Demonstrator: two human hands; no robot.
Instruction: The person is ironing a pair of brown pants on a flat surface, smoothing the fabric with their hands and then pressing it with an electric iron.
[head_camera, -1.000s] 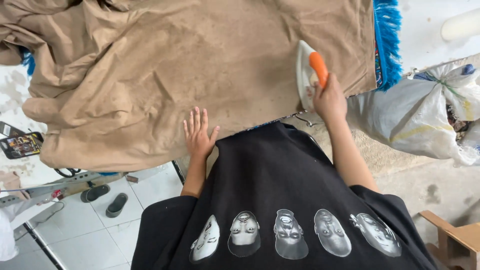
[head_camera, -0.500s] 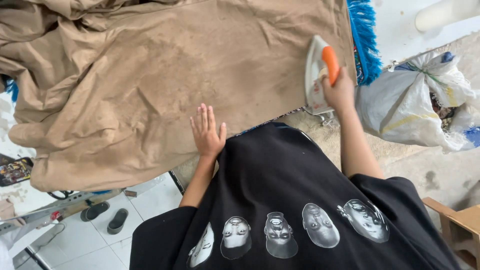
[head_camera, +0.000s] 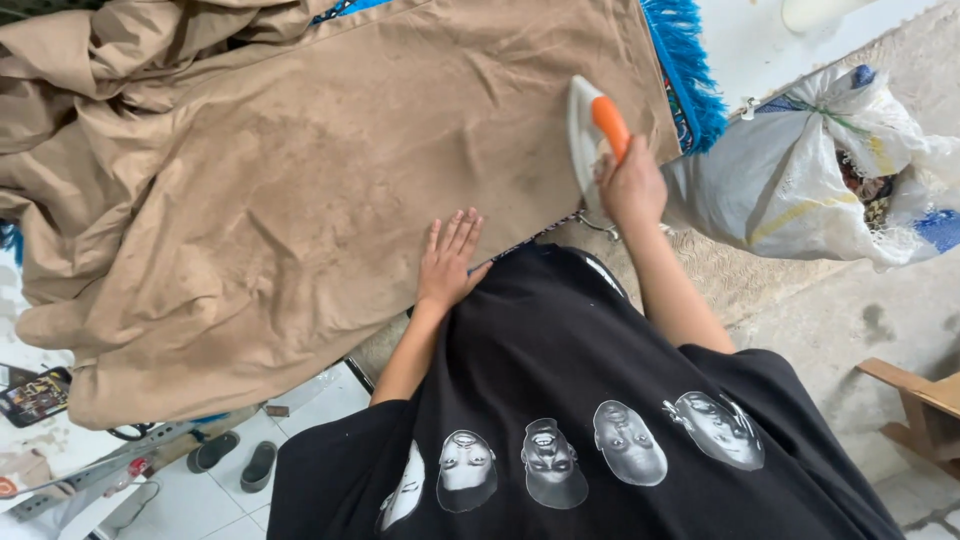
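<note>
right hand (head_camera: 632, 186) fingers clamped on iron (head_camera: 592, 140), left hand (head_camera: 447, 262) fingers apart on tan cloth (head_camera: 300, 200), white sack (head_camera: 800, 180) right

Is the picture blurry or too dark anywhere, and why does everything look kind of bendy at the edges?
Head view: soft, even daylight, no hard shadows or glare on the tan cloth. The iron in the right hand and the flat left hand look sharp, not blurred. The wide lens bends the edges, so the floor and sandals lean; the white wall at top right is a bit washed out.
</note>
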